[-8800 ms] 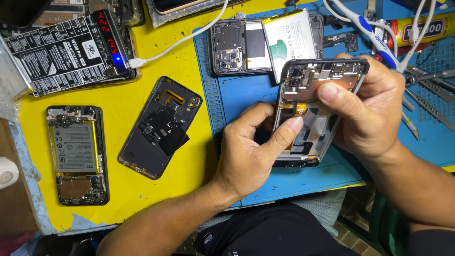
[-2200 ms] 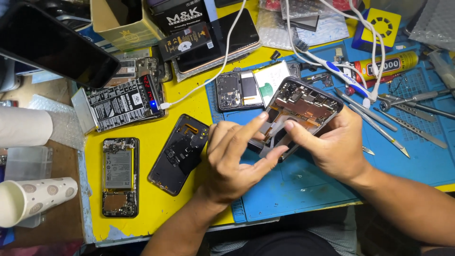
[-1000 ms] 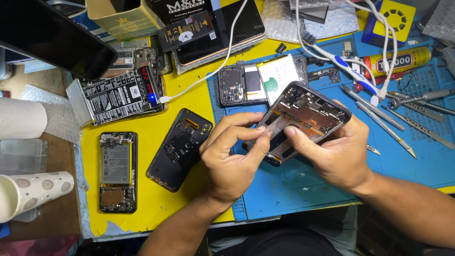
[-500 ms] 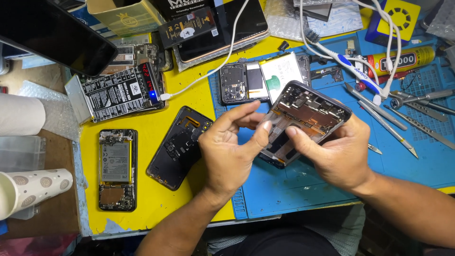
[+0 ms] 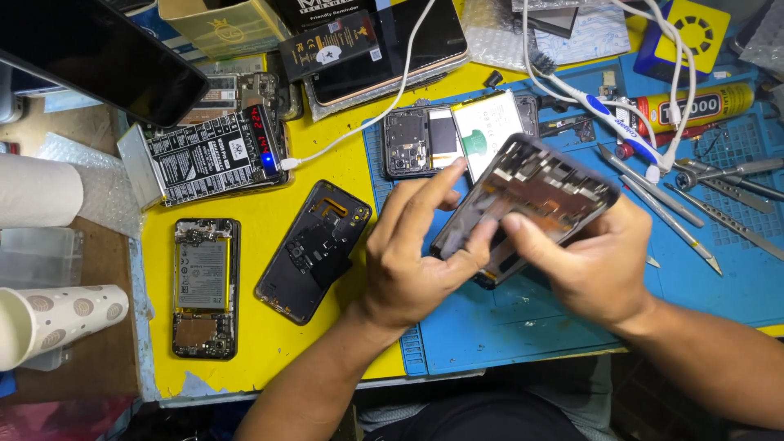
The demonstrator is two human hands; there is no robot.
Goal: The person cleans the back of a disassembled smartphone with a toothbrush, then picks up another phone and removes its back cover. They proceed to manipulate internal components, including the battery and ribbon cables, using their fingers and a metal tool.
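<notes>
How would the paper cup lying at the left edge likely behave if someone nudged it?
The paper cup lies on its side, so it would probably roll, likely in a curve since it tapers. It looks thin-walled and empty, so it is likely light and easy to crush. It rests on a clear tub, and might slip off it.

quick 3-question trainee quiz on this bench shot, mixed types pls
1. True or false: both hands grip the opened phone frame above the blue mat.
2. Which lies on the yellow mat nearest the left hand? A) black back cover B) paper cup C) glue tube
3. Fill in: the metal tweezers lie to the ____ of the right hand, on the blue mat.

Key: 1 true; 2 A; 3 right
</notes>
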